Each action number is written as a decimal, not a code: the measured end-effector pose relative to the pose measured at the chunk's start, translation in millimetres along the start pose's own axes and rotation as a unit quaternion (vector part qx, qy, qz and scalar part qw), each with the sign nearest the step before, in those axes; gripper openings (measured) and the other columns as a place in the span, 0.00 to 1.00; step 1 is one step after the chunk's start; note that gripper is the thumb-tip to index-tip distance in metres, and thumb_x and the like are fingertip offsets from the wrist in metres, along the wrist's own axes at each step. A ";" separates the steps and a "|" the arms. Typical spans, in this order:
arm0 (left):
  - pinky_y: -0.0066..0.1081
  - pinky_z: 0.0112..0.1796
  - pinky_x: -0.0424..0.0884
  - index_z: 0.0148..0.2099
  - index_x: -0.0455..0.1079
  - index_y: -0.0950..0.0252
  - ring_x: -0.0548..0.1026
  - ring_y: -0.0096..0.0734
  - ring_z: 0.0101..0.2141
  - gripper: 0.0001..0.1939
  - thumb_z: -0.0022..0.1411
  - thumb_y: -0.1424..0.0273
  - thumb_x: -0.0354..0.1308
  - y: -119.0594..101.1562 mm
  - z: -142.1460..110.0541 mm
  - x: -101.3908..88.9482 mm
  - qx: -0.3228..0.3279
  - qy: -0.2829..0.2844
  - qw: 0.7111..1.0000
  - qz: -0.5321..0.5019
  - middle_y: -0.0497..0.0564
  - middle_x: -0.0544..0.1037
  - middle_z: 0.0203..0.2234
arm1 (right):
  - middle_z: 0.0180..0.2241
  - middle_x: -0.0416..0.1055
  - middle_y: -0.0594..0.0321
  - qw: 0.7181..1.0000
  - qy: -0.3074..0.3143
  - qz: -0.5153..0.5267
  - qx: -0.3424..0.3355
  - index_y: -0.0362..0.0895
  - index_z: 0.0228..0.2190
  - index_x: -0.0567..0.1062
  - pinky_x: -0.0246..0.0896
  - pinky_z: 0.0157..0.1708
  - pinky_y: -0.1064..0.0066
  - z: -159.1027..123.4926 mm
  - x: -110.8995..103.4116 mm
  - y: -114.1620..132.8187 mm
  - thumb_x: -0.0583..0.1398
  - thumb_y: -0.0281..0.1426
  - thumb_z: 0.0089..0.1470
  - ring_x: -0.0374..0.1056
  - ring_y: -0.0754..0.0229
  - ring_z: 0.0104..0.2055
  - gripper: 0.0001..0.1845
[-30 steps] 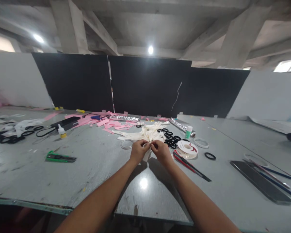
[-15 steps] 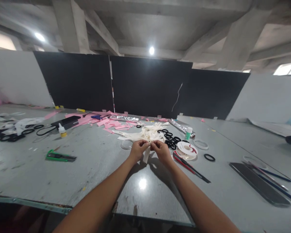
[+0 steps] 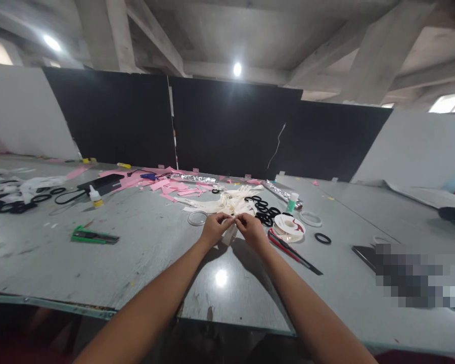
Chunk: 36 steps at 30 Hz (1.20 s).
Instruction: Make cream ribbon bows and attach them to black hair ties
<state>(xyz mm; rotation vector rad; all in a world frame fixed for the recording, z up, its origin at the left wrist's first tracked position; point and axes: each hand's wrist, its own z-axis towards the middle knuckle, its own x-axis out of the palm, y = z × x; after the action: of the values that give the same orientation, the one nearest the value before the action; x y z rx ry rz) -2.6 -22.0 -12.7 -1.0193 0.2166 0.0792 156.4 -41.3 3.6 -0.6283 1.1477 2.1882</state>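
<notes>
Over the grey table, my left hand and my right hand meet fingertip to fingertip. Both pinch a cream strip that hangs down between them. Just beyond lies a heap of cream strips. A pile of black rings sits to the right of that heap, and a clear ring lies left of my left hand.
A white tape reel and a red-handled cutter lie right of my right hand. Further right are a white ring and a black ring. A green knife, a glue bottle and pink scraps lie left.
The view has tilted slightly, so everything sits a little higher in the frame. My hands stay together on the cream strip.
</notes>
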 end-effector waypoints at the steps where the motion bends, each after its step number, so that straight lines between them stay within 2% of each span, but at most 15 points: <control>1: 0.26 0.29 0.61 0.32 0.76 0.69 0.68 0.28 0.26 0.18 0.52 0.57 0.60 -0.4 -0.1 0.2 0.001 -0.005 1.000 0.010 0.50 0.75 0.23 | 0.27 0.74 0.61 1.000 0.003 -0.006 -0.005 0.43 0.32 0.75 0.58 0.31 0.73 -0.1 -0.6 0.5 0.56 0.32 0.52 0.66 0.62 0.29 0.09; 7: 0.26 0.28 0.60 0.31 0.76 0.68 0.66 0.27 0.24 0.14 0.53 0.61 0.59 -6.1 -3.0 2.7 0.004 -0.030 0.998 0.058 0.48 0.74 0.22 | 0.29 0.74 0.60 0.999 0.007 -0.031 -0.029 0.43 0.33 0.75 0.58 0.32 0.72 -2.7 -3.0 6.5 0.55 0.32 0.53 0.66 0.62 0.30 0.09; 10: 0.26 0.28 0.59 0.30 0.74 0.67 0.66 0.27 0.25 0.13 0.53 0.62 0.58 -10.2 -3.8 4.2 0.002 -0.039 0.997 0.061 0.47 0.74 0.22 | 0.27 0.73 0.61 1.000 -0.004 -0.015 -0.010 0.43 0.31 0.75 0.57 0.31 0.73 -3.0 -1.5 8.7 0.56 0.33 0.52 0.65 0.62 0.28 0.09; 17: 0.25 0.28 0.60 0.28 0.71 0.68 0.66 0.26 0.25 0.10 0.52 0.65 0.56 -12.7 -1.7 4.9 -0.029 -0.037 0.998 -0.030 0.46 0.72 0.21 | 0.22 0.71 0.63 0.990 -0.026 0.133 0.039 0.42 0.25 0.73 0.58 0.27 0.74 -0.4 3.9 8.7 0.56 0.37 0.51 0.65 0.63 0.25 0.12; 26: 0.25 0.28 0.62 0.30 0.72 0.68 0.66 0.26 0.25 0.13 0.53 0.62 0.57 -10.4 0.3 3.4 -0.053 -0.016 0.994 -0.092 0.47 0.73 0.22 | 0.22 0.71 0.62 0.962 -0.013 0.265 0.065 0.42 0.26 0.72 0.65 0.29 0.70 4.0 10.6 1.9 0.56 0.42 0.50 0.67 0.61 0.25 0.16; 29: 0.26 0.30 0.63 0.32 0.74 0.68 0.68 0.27 0.27 0.14 0.53 0.61 0.58 -11.0 0.7 1.6 -0.039 -0.010 0.996 -0.075 0.48 0.75 0.24 | 0.22 0.71 0.62 0.971 -0.019 0.231 0.058 0.42 0.27 0.73 0.63 0.29 0.71 3.9 9.3 -0.3 0.56 0.42 0.51 0.67 0.62 0.25 0.15; 33: 0.26 0.31 0.63 0.32 0.75 0.68 0.70 0.29 0.28 0.15 0.53 0.59 0.60 -8.6 0.7 -0.1 -0.010 -0.004 1.000 -0.022 0.50 0.77 0.26 | 0.23 0.72 0.63 0.993 -0.020 0.115 0.031 0.42 0.28 0.74 0.59 0.27 0.73 1.9 3.7 -0.6 0.56 0.38 0.51 0.65 0.62 0.26 0.13; 36: 0.27 0.31 0.63 0.33 0.76 0.68 0.71 0.30 0.28 0.16 0.54 0.58 0.59 -4.6 0.3 -0.2 0.000 -0.004 1.000 0.007 0.51 0.77 0.26 | 0.25 0.72 0.63 0.999 -0.011 0.048 0.015 0.43 0.30 0.75 0.57 0.28 0.73 0.9 0.1 -0.1 0.56 0.34 0.51 0.65 0.62 0.26 0.10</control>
<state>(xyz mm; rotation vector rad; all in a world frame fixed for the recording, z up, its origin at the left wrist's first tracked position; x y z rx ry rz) -2.0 -24.1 -8.6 -1.0169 0.2156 0.0957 156.2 -40.4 4.0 -0.5444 1.2189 2.2492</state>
